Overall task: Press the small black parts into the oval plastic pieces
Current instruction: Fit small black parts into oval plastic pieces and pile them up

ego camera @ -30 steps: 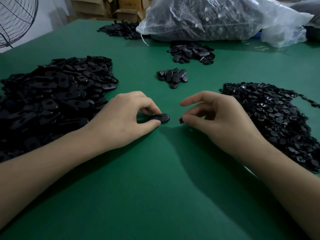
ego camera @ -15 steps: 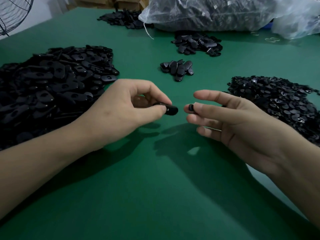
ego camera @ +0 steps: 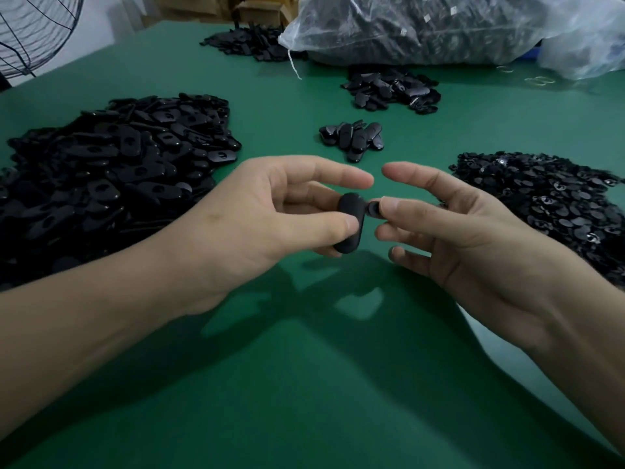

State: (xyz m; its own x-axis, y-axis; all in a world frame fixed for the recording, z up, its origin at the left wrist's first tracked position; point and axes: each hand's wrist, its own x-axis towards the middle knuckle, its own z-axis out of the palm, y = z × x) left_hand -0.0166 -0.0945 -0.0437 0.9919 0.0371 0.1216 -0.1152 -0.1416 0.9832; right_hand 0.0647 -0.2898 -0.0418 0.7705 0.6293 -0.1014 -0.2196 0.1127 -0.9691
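Observed above green table (ego camera: 304, 384): oval plastic piece (ego camera: 349, 213) gripped between thumb and curled fingers of left hand (ego camera: 250, 214), small black part (ego camera: 373, 210) pinched at fingertips of right hand (ego camera: 473, 238), touching oval's upper edge. Cannot tell through blur whether seated. Judged light, rigid, smooth, slip-prone; best held by oval's edges, socket left clear.

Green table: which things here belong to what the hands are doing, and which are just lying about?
Part of the job: left hand, holding an oval piece; right hand, pinching a small black part at its edge; oval pile on the left; small-parts pile on the right.
Just lying about: clear plastic bag, wire fan, cardboard boxes.
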